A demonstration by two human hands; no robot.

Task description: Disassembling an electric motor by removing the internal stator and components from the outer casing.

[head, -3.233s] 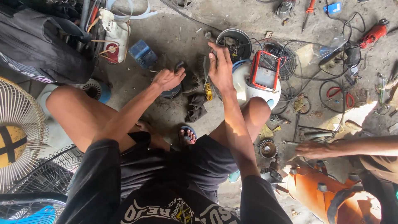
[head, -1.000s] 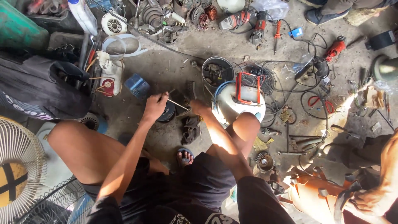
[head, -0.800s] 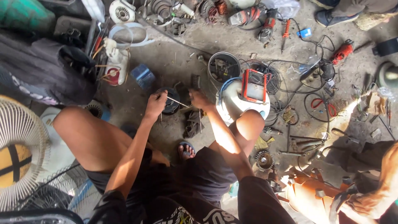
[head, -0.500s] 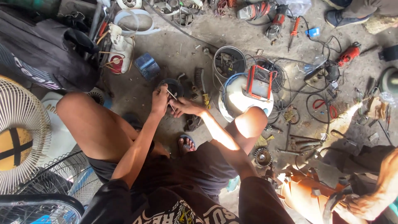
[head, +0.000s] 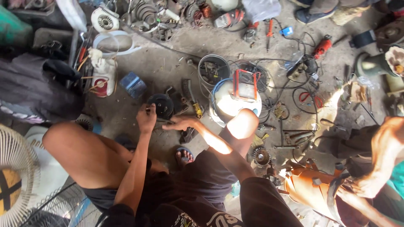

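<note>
Both hands work low over the concrete floor (head: 176,54). Left hand (head: 146,117) has its grip curled together at the edge of a round black motor part (head: 161,105) — whether the fingers actually clamp something small, I cannot tell. Right hand (head: 180,123) lies flatter, fingers partly apart, just beside the same part and touching the dark metal pieces (head: 187,134) below it. That motor part sits on the floor between a blue box (head: 133,84) and a yellow-handled tool (head: 196,107) — a white drum (head: 229,105) with a red meter (head: 245,84) stands near the right knee.
</note>
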